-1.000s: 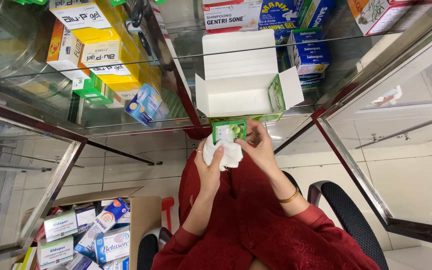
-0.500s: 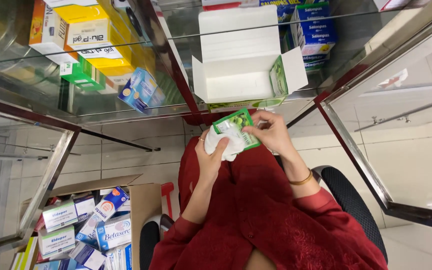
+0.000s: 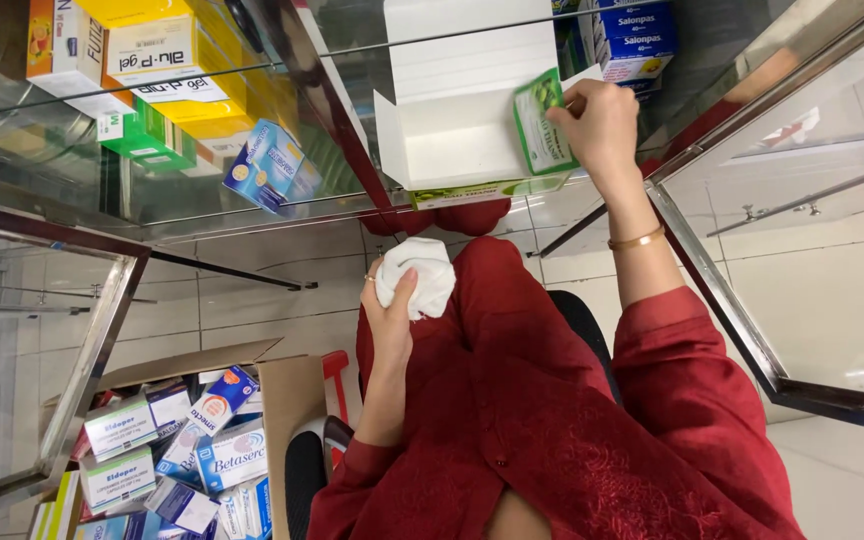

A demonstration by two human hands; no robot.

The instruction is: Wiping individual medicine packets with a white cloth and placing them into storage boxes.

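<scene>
Two fingers of the right hand (image 3: 600,125) pinch a green packet (image 3: 542,125) at the white box's (image 3: 457,135) three-o'clock flap; it could slip past onto the glass counter (image 3: 202,190). At seven o'clock, the left hand (image 3: 392,320) clutches a white cloth (image 3: 420,275).

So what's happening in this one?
A seated person in red works at a glass counter. The right hand holds a small green packet at the edge of an open white box on the glass. The left hand grips a crumpled white cloth over the lap. More medicine boxes sit on the counter, and a cardboard carton of boxes stands on the floor.
</scene>
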